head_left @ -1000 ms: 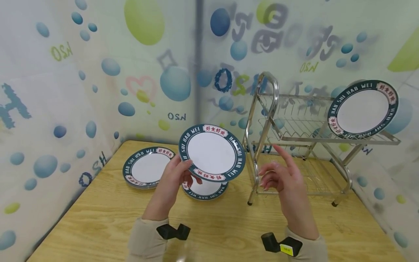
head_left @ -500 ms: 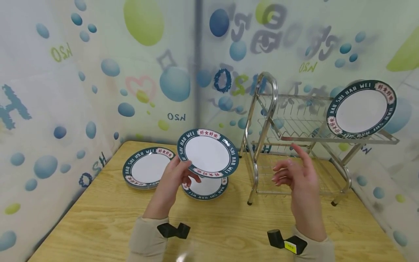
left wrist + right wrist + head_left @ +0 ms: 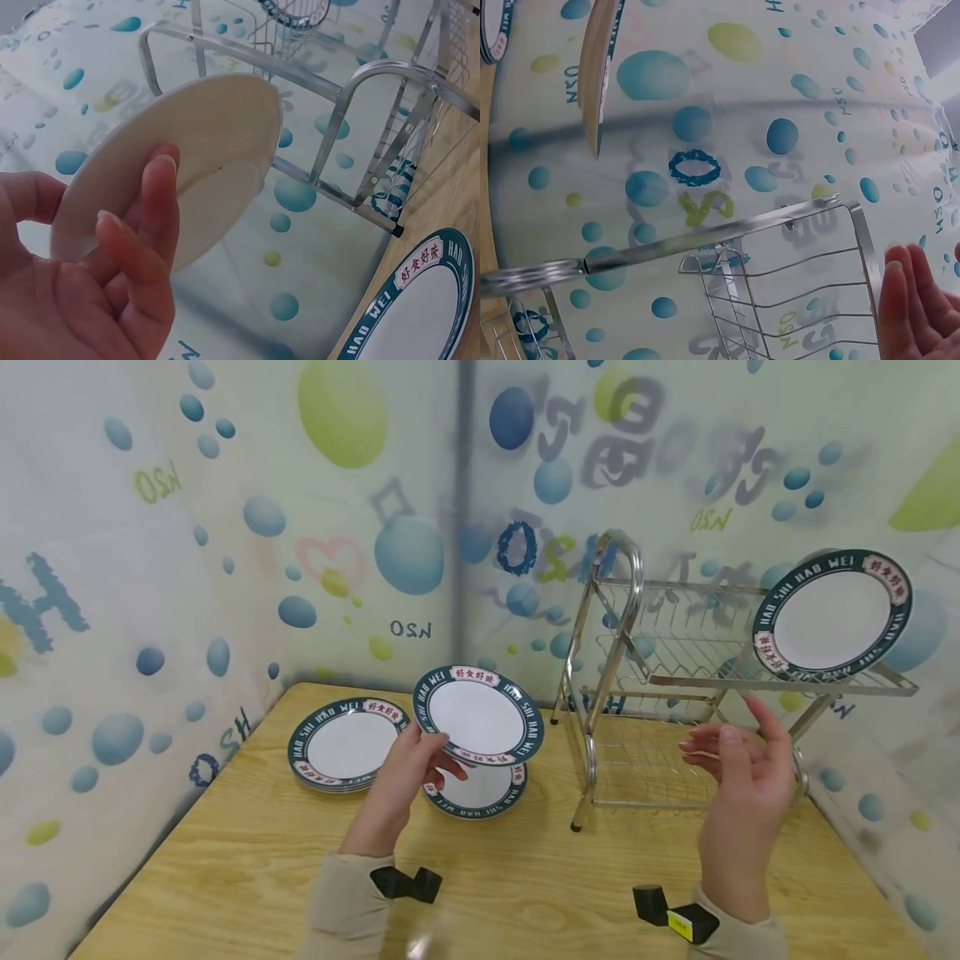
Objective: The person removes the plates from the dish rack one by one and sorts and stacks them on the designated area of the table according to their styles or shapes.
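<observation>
My left hand (image 3: pixel 408 777) pinches the left edge of a white plate (image 3: pixel 480 718) with a dark green lettered rim, thumb on top and fingers beneath. The held plate is tilted, and its pale underside (image 3: pixel 202 150) shows in the left wrist view. Below it, partly covered, a similar plate (image 3: pixel 474 795) lies on the table. To the left sits a stack of matching plates (image 3: pixel 348 745), its right edge behind my left hand. My right hand (image 3: pixel 750 785) hangs in front of the metal dish rack (image 3: pixel 592 727) with loosely bent fingers, holding nothing.
One more plate (image 3: pixel 832 614) stands leaning on the rack's upper tier at the right. The rack has a lower wire tier (image 3: pixel 637 768) and stands at the back right of the wooden table (image 3: pixel 480 877). A patterned wall covering (image 3: pixel 360 485) closes off the back and sides.
My right hand has moved right along the front of the rack. The plate in my left hand has lowered slightly and tipped flatter. The plate on the rack has stayed put.
</observation>
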A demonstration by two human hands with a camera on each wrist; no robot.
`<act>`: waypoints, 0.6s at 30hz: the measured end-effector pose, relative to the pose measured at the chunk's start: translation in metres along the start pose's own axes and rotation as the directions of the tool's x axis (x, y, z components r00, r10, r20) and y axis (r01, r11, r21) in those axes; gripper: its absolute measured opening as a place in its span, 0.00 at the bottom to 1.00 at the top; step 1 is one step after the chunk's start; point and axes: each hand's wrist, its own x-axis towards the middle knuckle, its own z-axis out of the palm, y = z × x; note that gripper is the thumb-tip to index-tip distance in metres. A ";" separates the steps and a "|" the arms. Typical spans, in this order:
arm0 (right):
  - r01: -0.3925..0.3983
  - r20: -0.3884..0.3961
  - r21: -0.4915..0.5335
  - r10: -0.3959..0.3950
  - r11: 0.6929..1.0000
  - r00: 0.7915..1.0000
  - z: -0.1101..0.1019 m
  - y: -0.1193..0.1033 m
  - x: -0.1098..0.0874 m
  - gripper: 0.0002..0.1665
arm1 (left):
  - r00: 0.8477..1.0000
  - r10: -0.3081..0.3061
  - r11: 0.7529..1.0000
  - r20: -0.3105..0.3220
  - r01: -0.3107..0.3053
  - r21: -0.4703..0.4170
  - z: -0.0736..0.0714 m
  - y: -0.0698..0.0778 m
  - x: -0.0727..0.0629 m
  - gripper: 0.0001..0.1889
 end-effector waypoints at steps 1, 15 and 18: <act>0.012 -0.010 -0.001 -0.012 1.000 1.000 -0.002 0.000 0.001 0.23 | 1.000 -0.005 1.000 0.000 0.005 0.005 0.000 0.001 -0.001 0.15; 0.068 -0.076 -0.251 -0.090 0.966 0.993 -0.026 0.002 0.029 0.23 | 1.000 -0.018 0.998 0.015 0.017 0.058 0.002 0.008 -0.008 0.17; 0.069 -0.115 -0.339 -0.114 0.938 0.987 -0.033 0.004 0.038 0.24 | 1.000 -0.014 0.998 0.010 0.013 0.062 0.002 0.006 -0.008 0.17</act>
